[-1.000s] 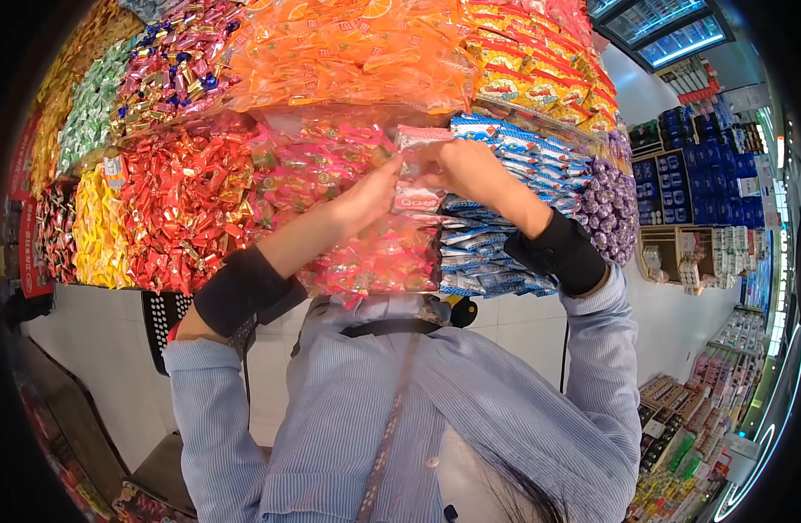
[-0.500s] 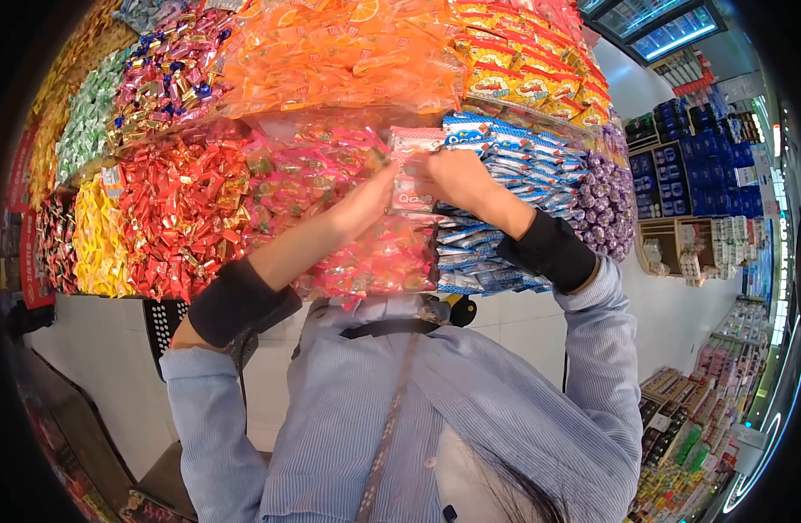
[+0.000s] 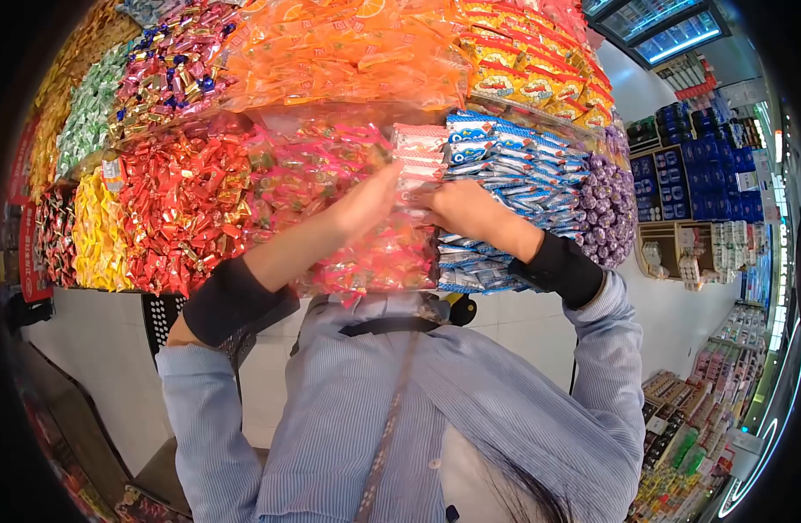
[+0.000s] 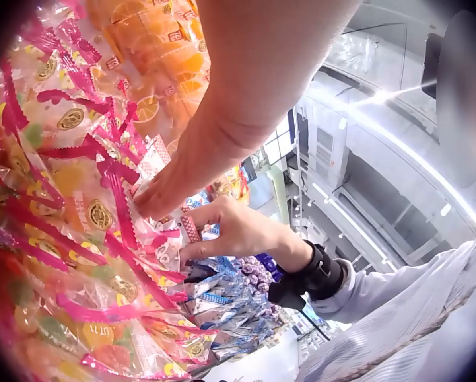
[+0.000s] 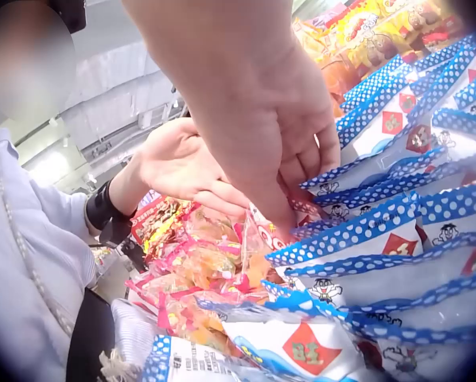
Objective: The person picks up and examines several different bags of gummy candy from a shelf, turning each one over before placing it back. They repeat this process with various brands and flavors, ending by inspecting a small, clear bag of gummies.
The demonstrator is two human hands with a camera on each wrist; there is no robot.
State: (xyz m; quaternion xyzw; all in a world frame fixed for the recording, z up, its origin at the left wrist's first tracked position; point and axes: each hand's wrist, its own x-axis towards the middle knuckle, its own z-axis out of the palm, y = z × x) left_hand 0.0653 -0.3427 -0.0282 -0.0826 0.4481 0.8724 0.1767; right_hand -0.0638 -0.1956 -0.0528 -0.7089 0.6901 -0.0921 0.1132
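A narrow row of pink-and-white candy packets (image 3: 418, 146) stands between clear bags with pink edges (image 3: 305, 157) and blue-and-white packets (image 3: 514, 166). My right hand (image 3: 472, 209) is over the near part of that row; in the left wrist view its thumb and fingers pinch the edge of a pink-and-white packet (image 4: 190, 229). Along the row's left side lies my left hand (image 3: 374, 200), its fingers fairly straight against the packets. Seen from the right wrist, the left palm (image 5: 186, 163) faces the row, beside the right hand (image 5: 289, 151).
Red-wrapped candies (image 3: 187, 200) and yellow ones (image 3: 100, 227) fill bins to the left. Orange bags (image 3: 348, 57) and yellow-red packets (image 3: 527, 70) lie behind a clear divider. Purple wrapped balls (image 3: 607, 209) sit at the right, with store shelves (image 3: 705, 174) beyond.
My right hand has moved nearer to my body along the pink-and-white row, uncovering more packets behind it. The left hand stays at the row's left side, shifting little.
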